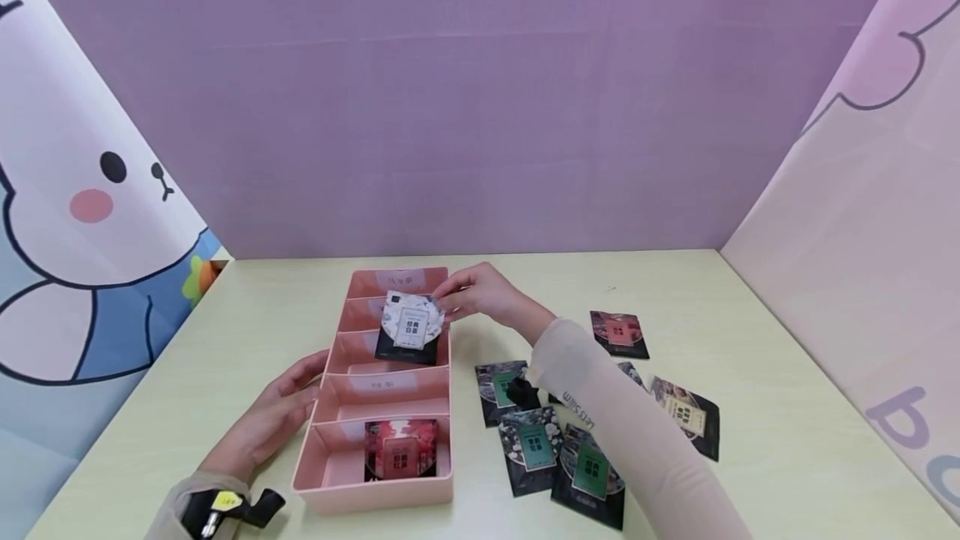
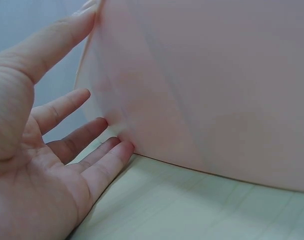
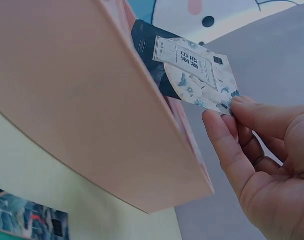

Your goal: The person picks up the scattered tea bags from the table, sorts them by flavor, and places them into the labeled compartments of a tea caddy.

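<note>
My right hand [image 1: 480, 297] pinches a white-and-black tea sachet [image 1: 412, 325] by its upper corner, between thumb and fingers in the right wrist view. The sachet [image 3: 189, 70] is tilted above the middle compartments of a long pink divided box [image 1: 372, 493], its dark end just over the rim. Along the box's left side lies my left hand [image 1: 273, 419]. Its fingers are loosely extended and the fingertips [image 2: 126, 149] touch the side wall [image 2: 216, 100], with the thumb up by the rim. A red tea sachet [image 1: 401, 450] lies in the nearest compartment.
Right of the box, several green-labelled sachets [image 1: 531, 448] lie on the pale table [image 1: 780, 407], some partly hidden by my right forearm. Farther right are a red sachet [image 1: 619, 333] and a cream-labelled one [image 1: 688, 417]. A purple panel [image 1: 480, 132] stands behind.
</note>
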### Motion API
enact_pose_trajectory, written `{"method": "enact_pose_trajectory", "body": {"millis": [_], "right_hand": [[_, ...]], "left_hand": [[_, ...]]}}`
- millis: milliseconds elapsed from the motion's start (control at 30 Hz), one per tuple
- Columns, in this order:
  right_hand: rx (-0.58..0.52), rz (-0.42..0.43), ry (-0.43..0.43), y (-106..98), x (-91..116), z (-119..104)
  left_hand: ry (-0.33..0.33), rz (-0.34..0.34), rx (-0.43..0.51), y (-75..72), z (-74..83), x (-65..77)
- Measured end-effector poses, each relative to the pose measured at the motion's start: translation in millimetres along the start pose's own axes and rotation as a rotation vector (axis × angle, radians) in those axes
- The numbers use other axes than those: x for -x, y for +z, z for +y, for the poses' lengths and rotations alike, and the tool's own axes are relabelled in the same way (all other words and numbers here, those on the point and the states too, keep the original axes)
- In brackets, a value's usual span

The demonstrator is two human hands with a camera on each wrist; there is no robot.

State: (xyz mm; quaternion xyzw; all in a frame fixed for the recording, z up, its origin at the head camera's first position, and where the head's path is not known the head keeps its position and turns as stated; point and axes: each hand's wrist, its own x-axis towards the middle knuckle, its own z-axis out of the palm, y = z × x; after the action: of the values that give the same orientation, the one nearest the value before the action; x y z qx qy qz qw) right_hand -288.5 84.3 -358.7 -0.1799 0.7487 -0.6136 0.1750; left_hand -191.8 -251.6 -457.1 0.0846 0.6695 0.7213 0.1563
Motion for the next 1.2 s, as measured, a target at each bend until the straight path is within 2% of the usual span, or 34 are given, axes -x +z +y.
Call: {"method": "enact_pose_trajectory", "body": {"millis": [333,467,567,767,933,1200], "right_hand": [[0.119,-0.028,0.016,10,-1,5],[0.171,-0.030,0.013,13,-3,5],[0.226,-0.048,-0.008,15,-4,2],[0.369,-0.094,-0.060,21,-4,-3],[0.481,-0.098,-0.091,24,-4,-5],[0.540,-0.107,-0.121,28,-4,-6]], "left_hand": [[-0.044,0.034,-0.018,0.5,-0.4,-2.0],[-0.019,0.023,0.004,-0.4,-2.3,-1.5],[0.004,0.008,0.024,-0.8,-3.3,-0.9],[-0.011,0.018,0.013,-0.5,-2.7,-1.2],[-0.004,0.011,0.021,-0.5,-3.7,-1.1],[0.006,0.008,0.020,0.0,-3.8,-0.1]]}}
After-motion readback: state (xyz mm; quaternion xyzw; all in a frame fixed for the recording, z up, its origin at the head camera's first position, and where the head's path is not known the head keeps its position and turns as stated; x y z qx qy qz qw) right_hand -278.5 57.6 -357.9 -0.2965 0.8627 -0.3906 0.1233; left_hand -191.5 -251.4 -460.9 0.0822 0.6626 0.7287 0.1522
